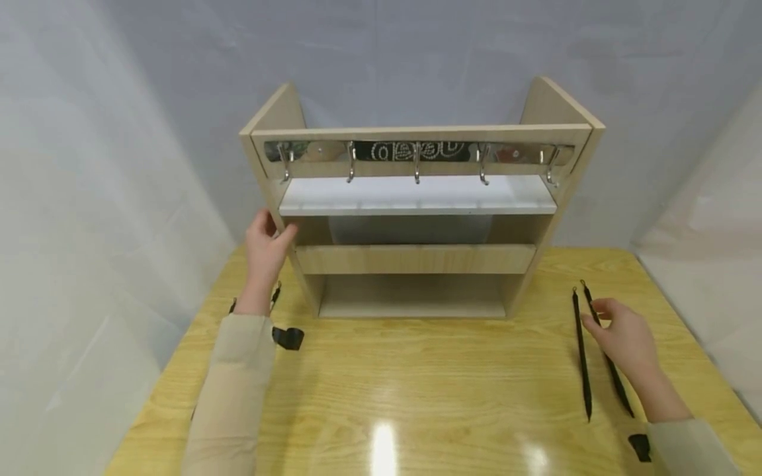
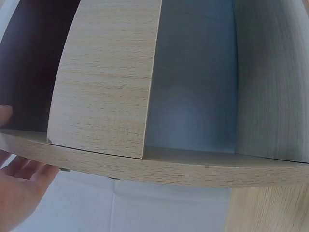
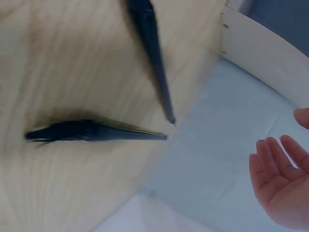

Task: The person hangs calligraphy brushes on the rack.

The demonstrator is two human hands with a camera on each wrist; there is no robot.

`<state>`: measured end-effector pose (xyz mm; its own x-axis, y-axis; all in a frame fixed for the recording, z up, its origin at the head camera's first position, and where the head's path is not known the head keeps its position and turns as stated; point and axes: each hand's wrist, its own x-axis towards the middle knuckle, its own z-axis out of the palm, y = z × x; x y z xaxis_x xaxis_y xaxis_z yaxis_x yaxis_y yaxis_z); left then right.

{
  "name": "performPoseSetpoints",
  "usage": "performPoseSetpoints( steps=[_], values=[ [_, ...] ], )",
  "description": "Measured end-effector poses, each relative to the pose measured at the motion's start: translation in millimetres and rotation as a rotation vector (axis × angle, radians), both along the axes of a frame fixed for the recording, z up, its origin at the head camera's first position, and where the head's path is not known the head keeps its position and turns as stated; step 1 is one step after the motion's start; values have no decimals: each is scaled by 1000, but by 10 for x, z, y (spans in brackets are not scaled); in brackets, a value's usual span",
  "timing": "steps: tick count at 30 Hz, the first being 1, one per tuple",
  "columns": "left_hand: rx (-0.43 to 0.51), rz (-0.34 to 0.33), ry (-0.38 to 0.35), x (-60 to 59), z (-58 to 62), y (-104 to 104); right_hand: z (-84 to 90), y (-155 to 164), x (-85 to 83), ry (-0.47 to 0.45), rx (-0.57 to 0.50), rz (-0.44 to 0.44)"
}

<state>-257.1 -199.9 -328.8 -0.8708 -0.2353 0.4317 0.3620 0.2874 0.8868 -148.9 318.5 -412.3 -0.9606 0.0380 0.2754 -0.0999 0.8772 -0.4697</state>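
Note:
A pale wooden desktop shelf [image 1: 417,260] stands upright, with a row of metal hooks along its top front board. My left hand [image 1: 266,248] grips its left side panel [image 2: 193,174], thumb on the inner side and fingers behind the outer face. At the right, two slender black brush-like sticks [image 1: 583,360] lie side by side, each with a small loop at its far end. Over the right-hand stick hovers my right hand [image 1: 628,337], its fingers slightly bent and apart. Seen in the right wrist view, the palm [image 3: 289,195] holds nothing.
Under my left forearm, more thin black looped pieces [image 1: 276,295] lie partly hidden on the wooden table [image 1: 417,370]. Black wrist mounts [image 1: 288,338] stick out by both cuffs. Pale sheeting [image 1: 417,59] hangs behind and on both sides.

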Motion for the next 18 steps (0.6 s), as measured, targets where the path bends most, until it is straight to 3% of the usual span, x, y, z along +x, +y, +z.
performPoseSetpoints(
  steps=[11,18],
  values=[
    [-8,-17,-16,-47,-6,1,-281,46,-69,-92,-44,9],
    [-13,-64,-32,34,41,29,-379,95,-62,-189,12,-3]
  ],
)
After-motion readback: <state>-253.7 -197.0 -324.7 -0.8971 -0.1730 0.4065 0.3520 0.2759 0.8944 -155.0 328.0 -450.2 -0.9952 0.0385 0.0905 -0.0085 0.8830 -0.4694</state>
